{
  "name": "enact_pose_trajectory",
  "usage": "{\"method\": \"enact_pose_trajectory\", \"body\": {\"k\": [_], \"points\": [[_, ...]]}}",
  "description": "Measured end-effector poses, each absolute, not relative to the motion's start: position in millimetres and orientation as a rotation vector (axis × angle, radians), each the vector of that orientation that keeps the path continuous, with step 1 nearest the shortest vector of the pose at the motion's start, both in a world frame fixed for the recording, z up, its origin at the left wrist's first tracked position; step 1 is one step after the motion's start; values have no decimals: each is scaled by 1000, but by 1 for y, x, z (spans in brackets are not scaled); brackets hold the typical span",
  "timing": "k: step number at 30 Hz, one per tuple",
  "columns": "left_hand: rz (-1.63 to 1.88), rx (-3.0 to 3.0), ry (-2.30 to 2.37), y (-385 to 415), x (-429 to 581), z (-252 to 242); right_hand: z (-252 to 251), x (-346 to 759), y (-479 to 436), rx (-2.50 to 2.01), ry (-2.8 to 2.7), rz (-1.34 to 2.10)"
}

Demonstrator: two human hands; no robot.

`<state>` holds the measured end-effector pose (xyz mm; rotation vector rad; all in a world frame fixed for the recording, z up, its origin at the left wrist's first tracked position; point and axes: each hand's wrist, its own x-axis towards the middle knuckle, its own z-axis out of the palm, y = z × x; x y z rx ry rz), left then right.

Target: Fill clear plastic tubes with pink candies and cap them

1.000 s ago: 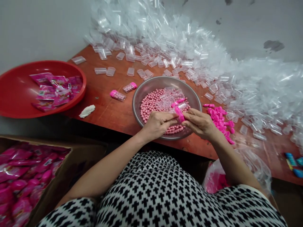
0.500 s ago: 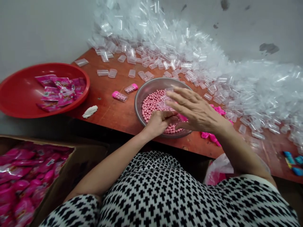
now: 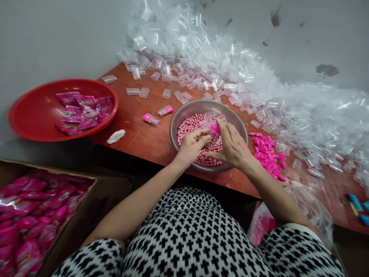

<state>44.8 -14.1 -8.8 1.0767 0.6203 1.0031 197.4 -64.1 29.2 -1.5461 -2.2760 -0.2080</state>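
A clear plastic tube with a bright pink cap is tilted over a metal bowl of small pink beads. My left hand pinches the tube's lower part between thumb and fingers. At the cap end, my right hand has its fingers stretched out against the cap and its thumb held apart. More clear tubes lie on the beads behind the hands. Two filled, pink-capped tubes rest on the table left of the bowl.
Loose clear tubes are heaped along the wall. Pink caps lie right of the bowl. A red basin with pink packets stands at left, above an open carton of pink packs. Blue wrapped items sit far right.
My right hand has come down from above the bowl to the capped end of the tube. My left hand still pinches the tube. The view has shifted slightly.
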Motion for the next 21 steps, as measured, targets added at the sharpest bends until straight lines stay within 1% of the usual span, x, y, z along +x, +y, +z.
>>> {"method": "enact_pose_trajectory", "body": {"k": [6, 13, 21], "points": [[1010, 1057, 634, -16, 48, -12, 9, 190, -56, -1540, -2096, -255], [1070, 1052, 625, -16, 49, -11, -2, 192, -50, -1481, -2061, -367], [1138, 1052, 666, -7, 49, -16, 9, 192, -41, -1463, -2183, -204]]}}
